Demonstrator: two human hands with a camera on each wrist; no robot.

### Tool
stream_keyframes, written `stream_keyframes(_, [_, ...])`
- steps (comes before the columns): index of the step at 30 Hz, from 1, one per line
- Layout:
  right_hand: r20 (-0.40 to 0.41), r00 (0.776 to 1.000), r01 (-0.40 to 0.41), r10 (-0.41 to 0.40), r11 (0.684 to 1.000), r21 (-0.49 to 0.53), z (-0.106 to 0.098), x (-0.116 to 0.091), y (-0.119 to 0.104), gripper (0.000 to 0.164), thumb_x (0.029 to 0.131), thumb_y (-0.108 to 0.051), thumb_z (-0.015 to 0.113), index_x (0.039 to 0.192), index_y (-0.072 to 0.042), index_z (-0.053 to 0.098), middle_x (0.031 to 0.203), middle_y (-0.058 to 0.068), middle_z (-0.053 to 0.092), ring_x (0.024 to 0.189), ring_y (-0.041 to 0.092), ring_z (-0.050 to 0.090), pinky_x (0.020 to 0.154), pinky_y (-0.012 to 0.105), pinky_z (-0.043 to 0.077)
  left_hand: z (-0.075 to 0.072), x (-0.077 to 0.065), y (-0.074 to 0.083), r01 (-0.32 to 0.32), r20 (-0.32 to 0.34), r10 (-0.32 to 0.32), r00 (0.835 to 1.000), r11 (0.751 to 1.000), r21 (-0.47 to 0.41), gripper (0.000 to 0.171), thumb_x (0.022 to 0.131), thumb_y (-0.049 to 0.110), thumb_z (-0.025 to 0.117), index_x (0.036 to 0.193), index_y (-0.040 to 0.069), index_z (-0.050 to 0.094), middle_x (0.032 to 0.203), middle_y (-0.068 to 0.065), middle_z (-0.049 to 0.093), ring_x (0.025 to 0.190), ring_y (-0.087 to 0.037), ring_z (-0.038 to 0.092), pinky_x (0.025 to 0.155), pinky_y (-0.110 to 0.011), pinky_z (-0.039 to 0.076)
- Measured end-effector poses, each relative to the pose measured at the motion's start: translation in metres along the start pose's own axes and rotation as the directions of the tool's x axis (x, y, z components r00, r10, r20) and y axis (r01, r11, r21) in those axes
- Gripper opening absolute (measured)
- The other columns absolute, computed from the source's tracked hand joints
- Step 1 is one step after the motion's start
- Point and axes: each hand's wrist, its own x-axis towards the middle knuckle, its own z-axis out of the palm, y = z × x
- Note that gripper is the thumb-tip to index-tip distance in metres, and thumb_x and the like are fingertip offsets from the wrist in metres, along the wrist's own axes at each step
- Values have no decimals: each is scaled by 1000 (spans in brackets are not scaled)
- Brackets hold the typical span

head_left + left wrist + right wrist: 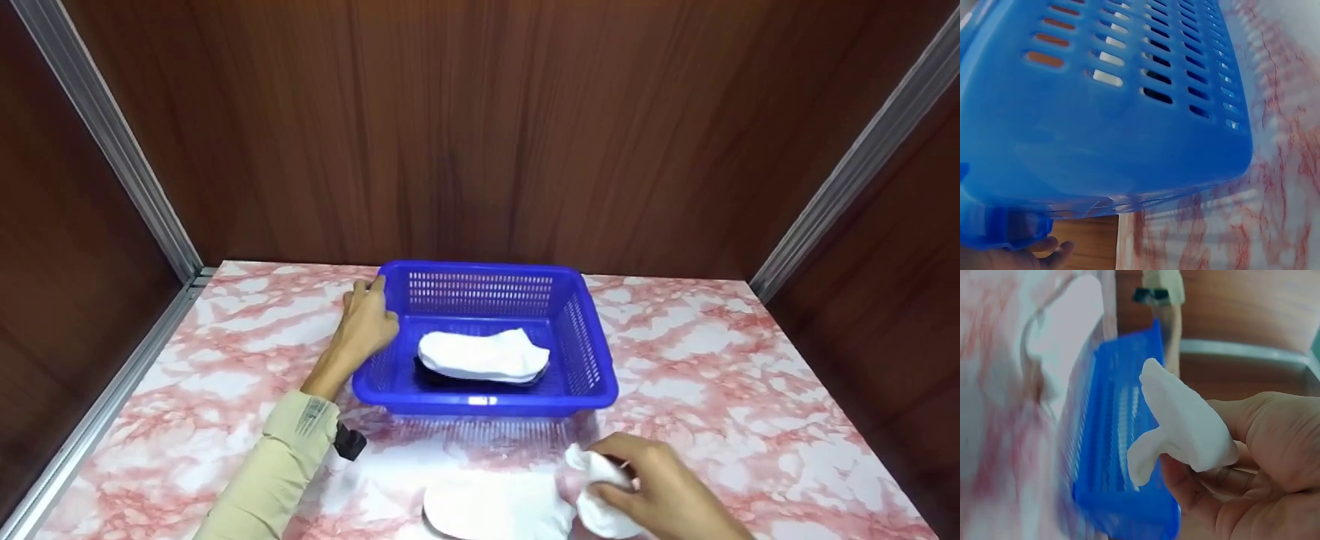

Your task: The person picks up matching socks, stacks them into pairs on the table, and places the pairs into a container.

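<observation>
A blue plastic basket [480,407] with slotted walls stands on the table. My left hand [367,321] grips its left rim near the back corner, and in the left wrist view part of that hand [1022,259] shows at the rim. Inside lies a white sock [480,354] over a black item [431,375]. In front of the basket, my right hand [660,480] pinches a bunched white sock [1185,422] between thumb and fingers, held above the table. Another white sock [495,506] lies flat at the table's near edge, a dark edge showing beneath it.
The table [697,390] has a red and white marbled top. Brown wood panels [480,135] enclose it at the back and both sides, with metal corner posts [124,142] between them. A black wrist device [349,441] sits on the left sleeve.
</observation>
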Motion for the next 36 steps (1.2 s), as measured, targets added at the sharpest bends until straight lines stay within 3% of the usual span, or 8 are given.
stream_keyframes(8, [33,992,127,-124,980,-154,36,8,-8,29,79,-18,80,105,-14,69,97,-7,71,88,3,64,76,26,56,-17,-32,31,-123,-165,110,980,990,-71,40,86,6,57,125,4,62,131,-21,51,123,-42,41,109,-49,32])
stream_keyframes(13, [101,982,173,-159,974,-145,54,13,-8,29,77,-14,79,105,-14,69,94,-9,67,85,-3,56,71,18,51,-21,-68,60,-310,-313,277,909,949,-62,28,84,2,62,110,7,69,126,-18,55,121,-38,42,108,-48,33])
stream_keyframes(18, [226,970,105,-85,991,-81,62,15,-8,29,82,-15,75,110,-11,69,98,-7,67,86,-5,54,72,18,51,-14,-105,84,-453,-350,408,843,890,-53,23,80,-2,66,100,8,70,120,-13,58,118,-30,45,104,-44,44])
stream_keyframes(21, [280,959,56,-35,996,-68,65,16,-6,29,86,-19,73,113,-9,68,102,-4,68,90,-2,58,76,23,54,-4,-127,90,-487,-250,450,857,867,-107,21,83,0,65,101,10,69,111,-7,60,106,-19,53,92,-31,53])
stream_keyframes(25, [300,952,79,-55,995,-67,69,17,-3,29,88,-25,72,112,-8,67,103,-3,68,91,0,60,78,23,55,14,-150,90,-446,52,470,881,862,-240,19,91,6,60,107,13,69,104,-2,69,92,-10,63,81,-20,56])
stream_keyframes(27, [309,947,111,-88,992,-57,70,17,-2,29,88,-26,72,112,-9,67,101,-3,67,89,-2,59,76,21,55,22,-157,88,-398,213,462,861,872,-284,19,94,10,58,108,12,71,98,0,72,80,-5,63,72,-17,55])
stream_keyframes(31, [322,943,87,-81,996,-4,65,16,-1,32,92,-35,68,112,-11,67,98,-4,67,86,-1,58,71,18,53,36,-167,85,-339,435,431,791,900,-274,18,94,16,58,99,12,74,76,7,67,61,1,50,58,-14,47])
stream_keyframes(36, [262,964,-39,41,999,-12,55,17,2,24,94,-29,65,110,-12,66,95,-4,67,83,-1,58,67,19,53,46,-179,83,-240,609,338,717,941,-240,24,95,23,56,87,15,76,56,14,49,48,1,37,47,-15,36])
